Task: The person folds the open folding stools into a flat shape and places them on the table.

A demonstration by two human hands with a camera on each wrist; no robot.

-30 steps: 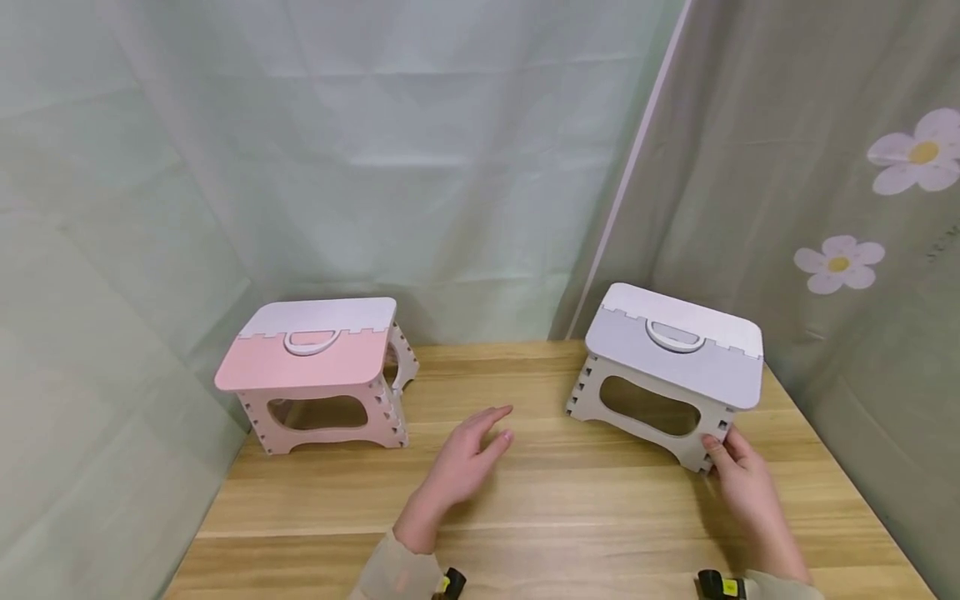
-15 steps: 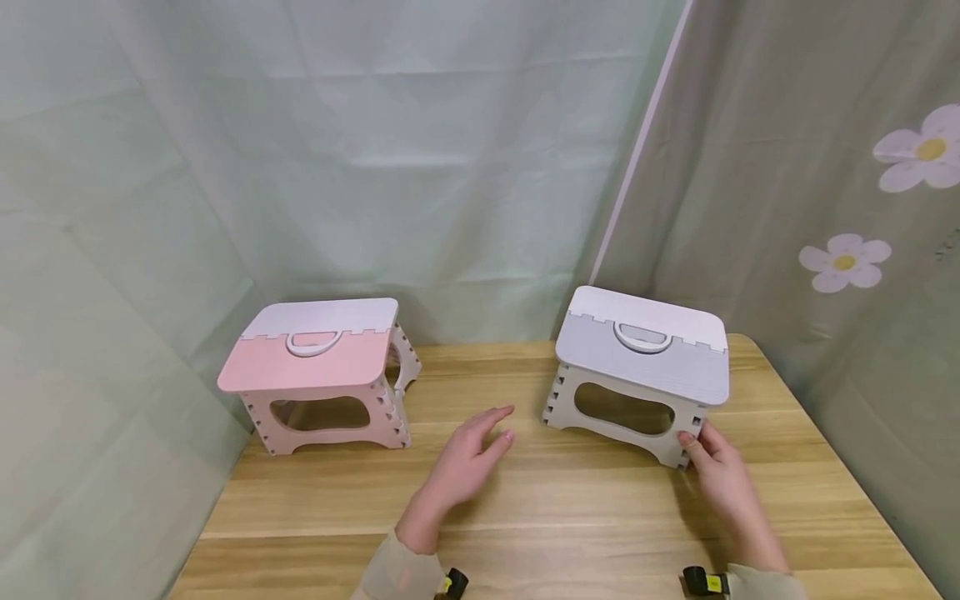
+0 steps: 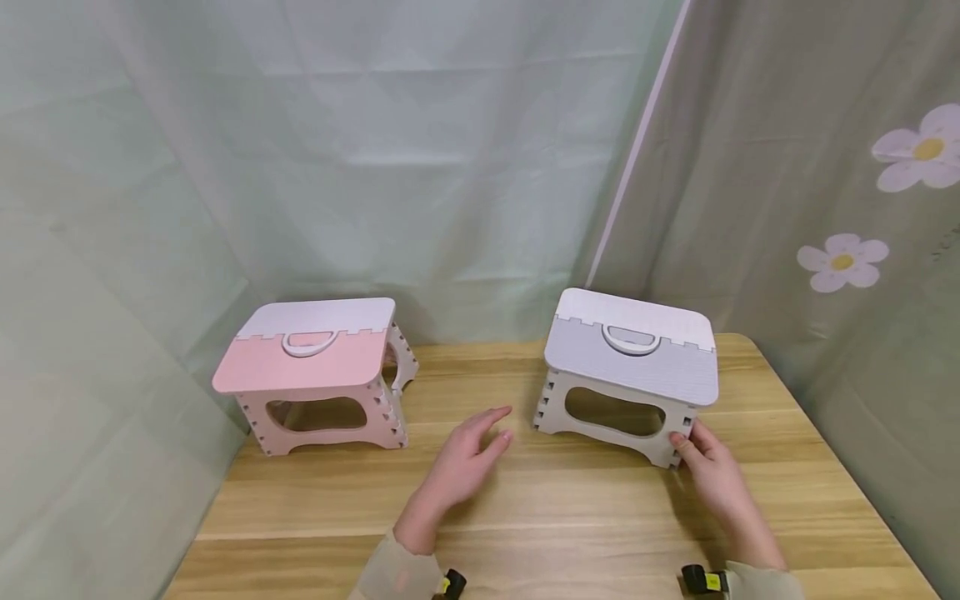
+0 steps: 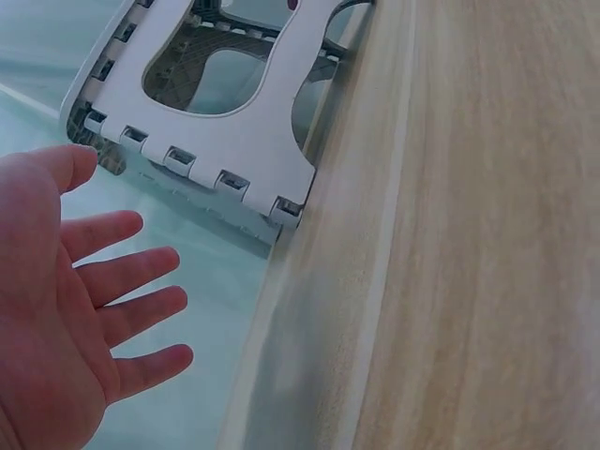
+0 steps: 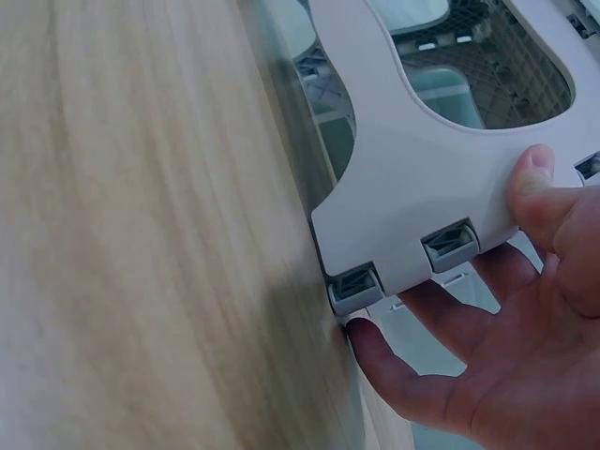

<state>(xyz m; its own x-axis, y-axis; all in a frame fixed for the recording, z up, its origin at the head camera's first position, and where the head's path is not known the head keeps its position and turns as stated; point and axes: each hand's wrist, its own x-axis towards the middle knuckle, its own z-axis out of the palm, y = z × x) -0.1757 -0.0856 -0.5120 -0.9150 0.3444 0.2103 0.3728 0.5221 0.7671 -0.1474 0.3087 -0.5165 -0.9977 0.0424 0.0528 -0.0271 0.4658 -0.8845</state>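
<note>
A grey and white folding step stool stands unfolded on the right half of the table, turned slightly. My right hand pinches its near right leg, thumb on the front panel and fingers behind, as the right wrist view shows the leg panel up close. Between the two stools my left hand hovers with fingers spread and holds nothing. In the left wrist view the left palm faces the grey stool's leg panel, apart from it. A pink and white folding stool stands unfolded at the left.
The wooden table runs under both stools. Pale green curtain hangs behind and at the left, and a grey-green curtain with flowers hangs at the right. Dark cameras are strapped at the wrists.
The grey stool has slid left across the table with my right hand holding its leg, more slowly in the last half second. The left hand and the pink stool have stayed in place.
</note>
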